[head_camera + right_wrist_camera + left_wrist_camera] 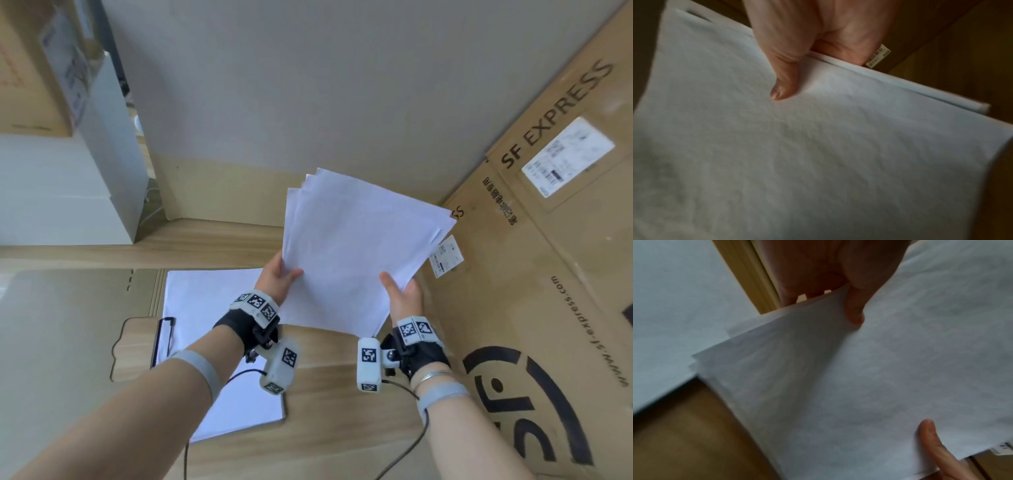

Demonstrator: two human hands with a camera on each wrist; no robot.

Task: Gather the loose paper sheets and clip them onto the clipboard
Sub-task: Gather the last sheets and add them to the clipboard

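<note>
- White paper sheets, gathered but fanned unevenly, are held above the counter.
- Left hand and right hand each pinch a lower edge.
- Wooden clipboard, just left, carries one sheet; squaring and clipping appear left.

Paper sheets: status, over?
Left hand and right hand both grip the paper sheets, lifted, edges uneven. Clipboard below already holds paper. Nothing blocking.

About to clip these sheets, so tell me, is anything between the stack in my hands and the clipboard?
Only the left forearm, which crosses over the clipboard near its clip. The stack is held above by both hands. A sheet already lies on the clipboard.
</note>
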